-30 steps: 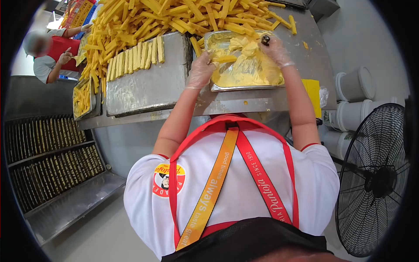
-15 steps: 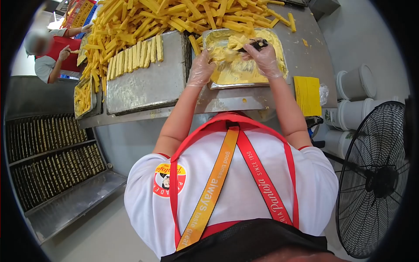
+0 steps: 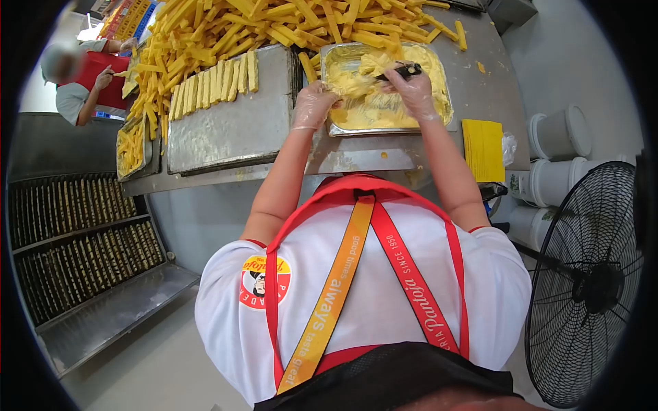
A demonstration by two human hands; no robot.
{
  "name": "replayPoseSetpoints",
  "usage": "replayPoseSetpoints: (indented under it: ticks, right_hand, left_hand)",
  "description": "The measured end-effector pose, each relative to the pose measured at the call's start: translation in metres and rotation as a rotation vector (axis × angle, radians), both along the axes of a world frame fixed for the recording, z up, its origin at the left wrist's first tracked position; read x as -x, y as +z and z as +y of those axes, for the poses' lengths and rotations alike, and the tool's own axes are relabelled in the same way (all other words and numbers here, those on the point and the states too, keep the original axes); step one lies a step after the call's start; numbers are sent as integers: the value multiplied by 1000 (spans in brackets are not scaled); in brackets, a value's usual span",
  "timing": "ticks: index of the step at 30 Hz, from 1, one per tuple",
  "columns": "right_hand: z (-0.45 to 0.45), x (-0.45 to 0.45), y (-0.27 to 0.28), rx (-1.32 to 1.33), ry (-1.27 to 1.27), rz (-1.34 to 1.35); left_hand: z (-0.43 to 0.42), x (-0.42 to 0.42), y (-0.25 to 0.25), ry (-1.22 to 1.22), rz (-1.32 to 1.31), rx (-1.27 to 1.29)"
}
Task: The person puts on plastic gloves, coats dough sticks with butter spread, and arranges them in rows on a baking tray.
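A shallow metal tray [image 3: 447, 118] holds pale yellow cream [image 3: 370, 118]. My right hand [image 3: 415, 96], in a clear plastic glove, grips a black-handled spreading tool [image 3: 408, 70] over the cream; its blade is blurred. My left hand [image 3: 315, 107], gloved too, is at the tray's left rim with fingers pinched; what they hold is hidden and smeared by motion. Left of it, a flat baking sheet [image 3: 229, 133] bears a row of cream-coated sticks [image 3: 216, 85] along its far side. Behind both lies a heap of plain yellow sticks [image 3: 274, 24].
Yellow sheets [image 3: 482, 151] lie at the table's right edge, near white buckets [image 3: 558, 131]. A black fan [image 3: 593, 284] stands at right. At left is a rack of filled trays [image 3: 82, 240]. Another person [image 3: 86, 79] works at the far left, beside a small tray of sticks [image 3: 130, 152].
My right hand and the spreading tool have shifted slightly over the cream. My left hand stays at the tray's left rim. The other person's arm has moved a little.
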State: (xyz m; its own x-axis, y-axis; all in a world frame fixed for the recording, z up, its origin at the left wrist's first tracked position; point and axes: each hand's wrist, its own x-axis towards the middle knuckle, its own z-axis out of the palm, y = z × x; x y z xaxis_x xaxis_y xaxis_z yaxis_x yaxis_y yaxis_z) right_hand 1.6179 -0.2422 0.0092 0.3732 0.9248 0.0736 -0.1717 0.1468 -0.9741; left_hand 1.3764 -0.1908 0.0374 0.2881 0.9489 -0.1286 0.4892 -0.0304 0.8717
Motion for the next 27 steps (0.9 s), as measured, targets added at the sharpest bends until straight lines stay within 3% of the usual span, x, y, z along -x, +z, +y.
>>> replayPoseSetpoints:
  ticks: [2,4,7,10,14,17,20,23,24,26,27]
  right_hand:
    - [4,-15,-14,67,-65,-224]
    - [5,-15,4,163,-130,-498]
    - [-10,14,47,-30,-4,127]
    - [2,1,39,45,66,104]
    - [19,-19,30,302,-74,-279]
    - [8,3,54,90,30,-11]
    - [6,11,66,71,121,69]
    - [18,-21,35,355,11,-524]
    - [20,-33,15,342,-39,-597]
    - [12,-30,16,276,-72,-401]
    - [4,-26,17,248,-89,-300]
  left_hand:
    - [0,2,0,4,-70,54]
    - [1,4,-8,-31,-17,-184]
    - [-1,6,-6,-188,43,-533]
    - [3,14,-15,-387,89,-814]
    - [4,17,-12,-465,99,-929]
    - [5,18,-12,-445,152,-905]
    - [6,20,-15,-457,270,-839]
    - [3,23,-7,-347,231,-857]
    - [5,27,-5,-182,188,-825]
    - [7,42,-3,143,97,-739]
    - [16,57,3,248,316,-791]
